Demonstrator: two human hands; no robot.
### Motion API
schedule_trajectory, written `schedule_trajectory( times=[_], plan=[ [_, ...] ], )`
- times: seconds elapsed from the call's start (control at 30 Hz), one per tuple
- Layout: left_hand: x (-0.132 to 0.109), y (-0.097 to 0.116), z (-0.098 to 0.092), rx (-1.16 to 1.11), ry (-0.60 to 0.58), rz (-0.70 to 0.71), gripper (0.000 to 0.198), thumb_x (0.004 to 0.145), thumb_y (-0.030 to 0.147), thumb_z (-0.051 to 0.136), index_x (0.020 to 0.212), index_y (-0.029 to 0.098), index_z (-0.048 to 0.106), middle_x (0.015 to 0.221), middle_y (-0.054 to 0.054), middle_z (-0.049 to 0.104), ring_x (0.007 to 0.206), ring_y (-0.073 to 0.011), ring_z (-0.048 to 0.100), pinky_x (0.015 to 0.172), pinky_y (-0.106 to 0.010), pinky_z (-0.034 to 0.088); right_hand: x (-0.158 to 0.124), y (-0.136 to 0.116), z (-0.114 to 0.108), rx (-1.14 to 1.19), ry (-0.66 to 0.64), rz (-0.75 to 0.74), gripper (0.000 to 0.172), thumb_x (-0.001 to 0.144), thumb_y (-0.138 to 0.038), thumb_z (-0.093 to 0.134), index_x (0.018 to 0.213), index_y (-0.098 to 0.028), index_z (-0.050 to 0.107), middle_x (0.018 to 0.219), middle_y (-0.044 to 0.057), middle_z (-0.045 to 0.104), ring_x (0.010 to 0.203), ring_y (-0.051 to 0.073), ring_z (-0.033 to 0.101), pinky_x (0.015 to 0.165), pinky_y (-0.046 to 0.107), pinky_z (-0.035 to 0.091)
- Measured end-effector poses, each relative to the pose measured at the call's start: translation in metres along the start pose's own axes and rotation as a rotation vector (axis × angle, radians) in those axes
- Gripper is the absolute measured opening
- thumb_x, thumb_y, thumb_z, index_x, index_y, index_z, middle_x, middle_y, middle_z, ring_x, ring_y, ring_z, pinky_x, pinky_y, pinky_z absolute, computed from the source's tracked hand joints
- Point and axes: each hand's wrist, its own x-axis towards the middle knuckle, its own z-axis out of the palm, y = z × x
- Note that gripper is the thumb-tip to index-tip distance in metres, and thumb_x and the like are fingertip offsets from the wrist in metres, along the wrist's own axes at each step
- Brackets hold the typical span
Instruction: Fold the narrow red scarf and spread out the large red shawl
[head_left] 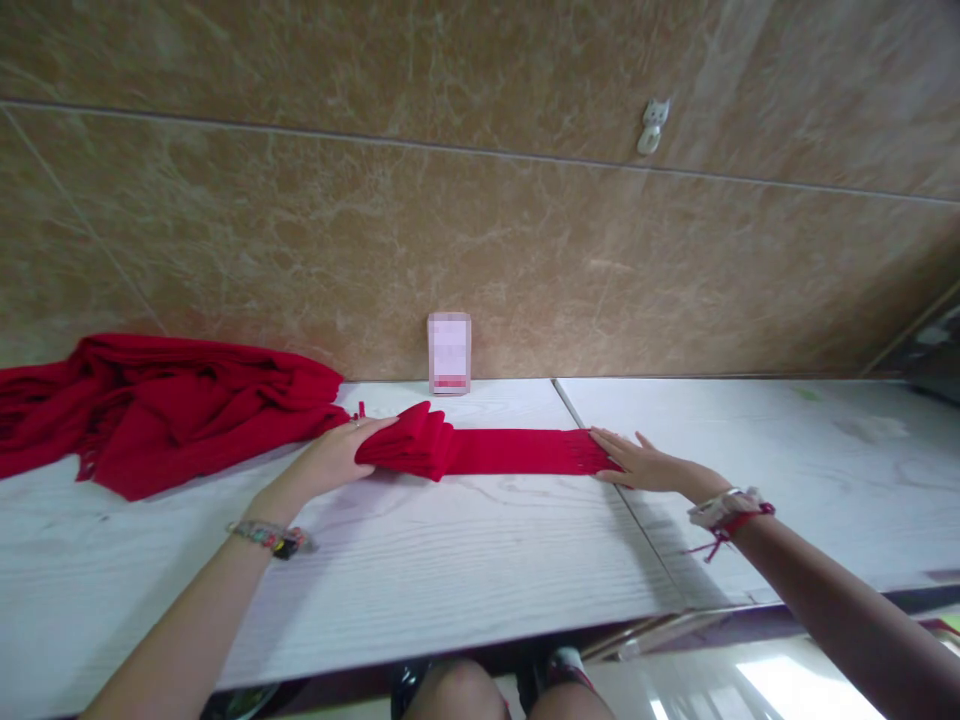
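A red fringed scarf (517, 452) lies across the white tabletop, its right part flat in a narrow strip and its left part gathered in stacked folds. My left hand (341, 455) is closed around the folded stack from the left; some of its fingers are hidden behind the cloth. At the fringed right end, my right hand (637, 462) lies flat with fingers stretched out, pressing on the fringe. A loose heap of red cloth (202, 405), also fringed, rests to the left, just behind my left hand.
A phone-like card or device (450, 353) with a blurred face leans against the brown marbled wall (300, 220). A small white cat-shaped hook (652, 127) is fixed on the wall. The white table (420, 570) has a seam right of centre; my knees are below its front edge.
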Motion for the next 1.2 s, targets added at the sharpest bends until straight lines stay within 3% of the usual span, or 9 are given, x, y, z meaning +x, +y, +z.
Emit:
schedule_trajectory(
  times=[0.1, 0.2, 0.3, 0.43, 0.57, 0.7, 0.83, 1.03, 1.2],
  plan=[
    [-0.025, -0.008, -0.006, 0.094, -0.050, -0.044, 0.064, 0.067, 0.013, 0.048, 0.130, 0.011, 0.040, 0.130, -0.010, 0.049, 0.115, -0.0223, 0.048, 0.100, -0.034, 0.034, -0.002, -0.002, -0.012, 0.043, -0.056, 0.051, 0.073, 0.080, -0.063, 0.033, 0.141, -0.024, 0.021, 0.144, 0.013, 0.025, 0.131, 0.030, 0.023, 0.101, 0.056, 0.023],
    [-0.053, -0.025, -0.010, 0.212, -0.094, -0.096, 0.063, 0.068, 0.013, 0.047, 0.130, 0.010, 0.040, 0.132, -0.011, 0.046, 0.117, -0.0215, 0.046, 0.101, -0.034, 0.032, 0.004, -0.021, -0.024, 0.094, 0.028, 0.036, 0.077, 0.079, -0.065, 0.033, 0.141, -0.021, 0.019, 0.145, 0.014, 0.021, 0.132, 0.030, 0.018, 0.102, 0.055, 0.022],
    [-0.076, -0.044, -0.010, 0.304, -0.078, -0.109, 0.060, 0.068, 0.012, 0.044, 0.129, 0.011, 0.042, 0.133, -0.010, 0.045, 0.117, -0.0207, 0.046, 0.100, -0.035, 0.032, 0.021, -0.063, -0.033, 0.136, 0.182, -0.067, 0.071, 0.083, -0.061, 0.029, 0.140, -0.019, 0.021, 0.145, 0.015, 0.023, 0.133, 0.028, 0.018, 0.102, 0.053, 0.023],
    [-0.098, -0.061, -0.007, 0.376, 0.042, -0.120, 0.053, 0.074, 0.015, 0.037, 0.126, 0.016, 0.044, 0.130, -0.007, 0.049, 0.114, -0.0203, 0.049, 0.097, -0.036, 0.037, 0.051, -0.130, -0.034, 0.076, 0.277, -0.266, 0.070, 0.084, -0.059, 0.033, 0.137, -0.014, 0.029, 0.142, 0.018, 0.029, 0.132, 0.030, 0.019, 0.102, 0.056, 0.021],
    [-0.108, -0.069, -0.004, 0.396, 0.133, -0.101, 0.050, 0.074, 0.017, 0.033, 0.123, 0.015, 0.046, 0.124, -0.010, 0.054, 0.110, -0.0238, 0.053, 0.092, -0.039, 0.041, 0.064, -0.160, -0.023, 0.052, 0.301, -0.321, 0.057, 0.089, -0.051, 0.031, 0.136, -0.019, 0.033, 0.139, 0.014, 0.035, 0.128, 0.028, 0.030, 0.099, 0.057, 0.028],
    [-0.110, -0.075, -0.001, 0.399, 0.140, -0.100, 0.051, 0.071, 0.018, 0.035, 0.121, 0.012, 0.048, 0.121, -0.015, 0.056, 0.107, -0.0274, 0.054, 0.089, -0.042, 0.042, 0.055, -0.149, -0.012, 0.008, 0.339, -0.322, 0.054, 0.089, -0.049, 0.031, 0.135, -0.019, 0.036, 0.139, 0.013, 0.037, 0.127, 0.028, 0.033, 0.100, 0.052, 0.029],
    [-0.106, -0.074, 0.002, 0.394, 0.128, -0.083, 0.050, 0.071, 0.017, 0.037, 0.119, 0.016, 0.050, 0.119, -0.010, 0.058, 0.109, -0.0240, 0.053, 0.092, -0.037, 0.041, 0.041, -0.127, -0.008, -0.038, 0.363, -0.294, 0.054, 0.090, -0.047, 0.032, 0.134, -0.016, 0.037, 0.137, 0.016, 0.038, 0.126, 0.027, 0.035, 0.099, 0.049, 0.031],
    [-0.087, -0.046, 0.008, 0.407, 0.127, -0.014, 0.051, 0.069, 0.015, 0.040, 0.118, 0.011, 0.051, 0.120, -0.016, 0.056, 0.109, -0.0282, 0.053, 0.091, -0.041, 0.041, 0.031, -0.090, 0.000, -0.099, 0.357, -0.300, 0.053, 0.091, -0.040, 0.033, 0.132, -0.008, 0.037, 0.134, 0.022, 0.040, 0.124, 0.030, 0.038, 0.095, 0.051, 0.036],
    [-0.068, -0.024, 0.015, 0.426, 0.149, 0.041, 0.052, 0.068, 0.015, 0.042, 0.119, 0.011, 0.051, 0.119, -0.016, 0.056, 0.108, -0.0267, 0.054, 0.092, -0.038, 0.041, 0.021, -0.048, 0.011, -0.080, 0.390, -0.311, 0.051, 0.092, -0.039, 0.030, 0.134, -0.010, 0.035, 0.135, 0.021, 0.039, 0.127, 0.028, 0.033, 0.096, 0.052, 0.036]
  ],
)
